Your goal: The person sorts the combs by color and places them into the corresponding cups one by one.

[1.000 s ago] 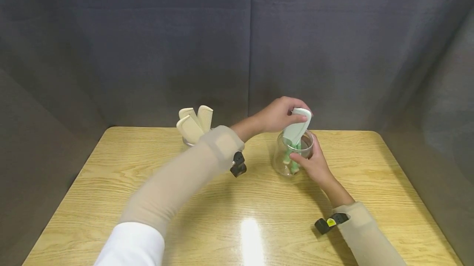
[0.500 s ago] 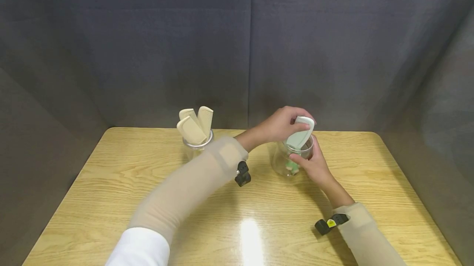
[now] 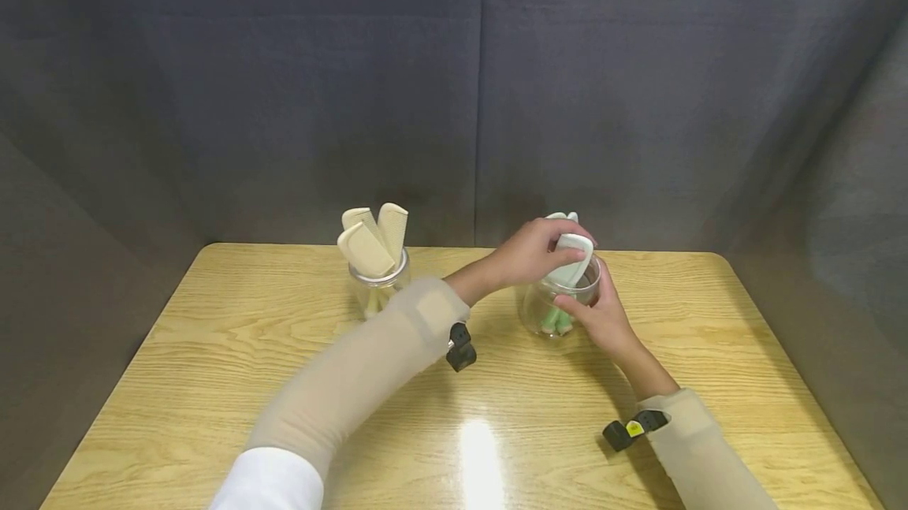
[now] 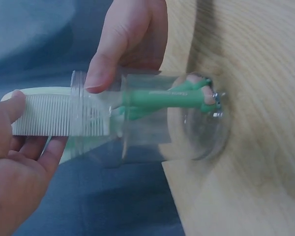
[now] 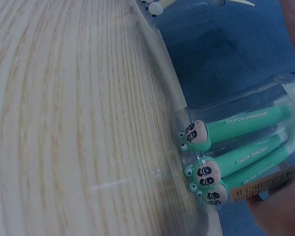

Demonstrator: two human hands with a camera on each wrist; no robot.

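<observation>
My left hand [image 3: 549,248] pinches the top of a pale green comb [image 3: 573,256] that stands tilted in the mouth of a clear glass jar [image 3: 549,311]. In the left wrist view the comb [image 4: 59,115] has its teeth partly inside the jar [image 4: 152,132], above green handles [image 4: 167,98]. My right hand [image 3: 596,311] grips the jar's side, its thumb [image 4: 105,59] on the rim. The right wrist view shows several green handles with cartoon heads [image 5: 236,147] inside the jar, on its bottom.
A second clear jar [image 3: 377,283] holding three cream combs [image 3: 374,240] stands at the back left of the wooden table [image 3: 284,384]. Grey fabric walls close in the back and both sides.
My left hand has lowered the green comb deeper into the jar. My right hand has stayed on the jar.
</observation>
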